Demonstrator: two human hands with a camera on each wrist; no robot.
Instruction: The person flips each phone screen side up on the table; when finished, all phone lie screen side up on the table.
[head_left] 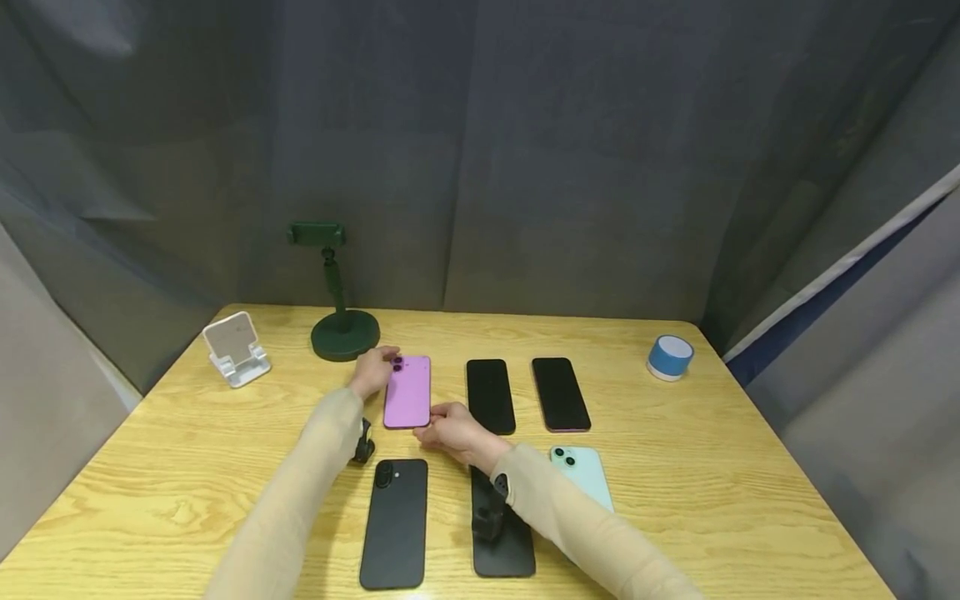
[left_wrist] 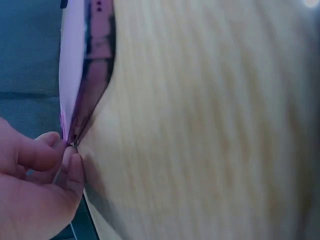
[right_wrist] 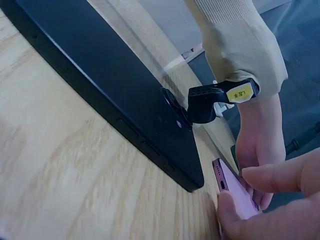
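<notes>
Purple phone is where both sets of fingers are, right?

Yep, lying camera side up on the wooden table. Left hand pinches its far end, by the cameras.

And the other one?

Right hand is at the near right corner, thumb and forefinger apart with the corner between them. Can't tell if they're actually pressing on it.

OK, what's just around the fingers?

Black phone on the near side of both hands. Two dark-screened phones off to the right of the right fingertips, a closer one and a farther one.

Under the right wrist?

Dark phone, partly covered. Mint phone sticks out past that forearm.

Farther out?

Green stand beyond the left fingers, white stand farther left, blue-and-white cylinder way off to the right.
</notes>
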